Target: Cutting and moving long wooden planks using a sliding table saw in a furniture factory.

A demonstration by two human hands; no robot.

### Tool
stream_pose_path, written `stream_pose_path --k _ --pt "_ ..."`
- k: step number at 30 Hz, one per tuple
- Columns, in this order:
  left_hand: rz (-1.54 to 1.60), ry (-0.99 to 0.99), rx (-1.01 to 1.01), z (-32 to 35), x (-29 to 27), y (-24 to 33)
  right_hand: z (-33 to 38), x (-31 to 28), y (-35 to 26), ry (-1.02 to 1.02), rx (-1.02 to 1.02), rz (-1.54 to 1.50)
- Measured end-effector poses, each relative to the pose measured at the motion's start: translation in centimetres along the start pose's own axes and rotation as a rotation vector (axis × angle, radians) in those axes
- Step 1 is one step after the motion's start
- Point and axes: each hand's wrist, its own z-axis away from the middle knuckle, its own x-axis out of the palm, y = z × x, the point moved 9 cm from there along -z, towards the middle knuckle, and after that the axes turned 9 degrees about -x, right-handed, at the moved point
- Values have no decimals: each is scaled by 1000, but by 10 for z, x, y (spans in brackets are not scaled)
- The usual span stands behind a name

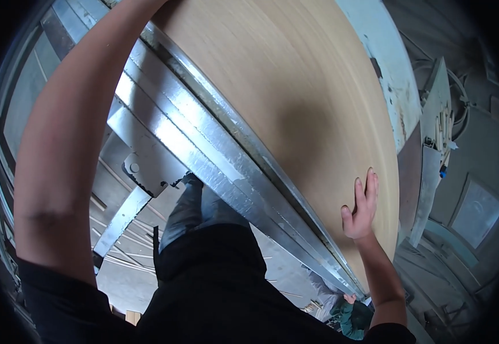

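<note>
A large pale wooden board (249, 63) lies on the machine table in front of me, along a long silvery metal rail (215, 155). My right hand (362, 211) rests flat on the board near its right edge, fingers stretched out and thumb apart. It holds nothing. Across the left side, my left forearm (60, 149) reaches up over the rail toward the board's far left corner. The left hand itself lies beyond the top of the picture, so its fingers are hidden. A dark round shadow falls on the board's middle.
A co-worker's hand (350, 298) with a green sleeve (354, 320) is at the rail's far right end. Under the rail are a metal bracket (140, 157) and an arm (124, 221). Wood strips (126, 249) litter the floor. Sticks (443, 135) lie on a ledge at right.
</note>
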Motion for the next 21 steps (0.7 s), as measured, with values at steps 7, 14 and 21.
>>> stream_pose_path --k 7,14,21 --pt "-13 11 -26 7 -6 -18 0 -4 -10 0 -26 5" --pt "5 1 -17 7 -21 -14 5 -22 -15 24 -32 -1" --pt "1 -27 -11 -2 -32 7 -4 -41 -2 34 -12 15"
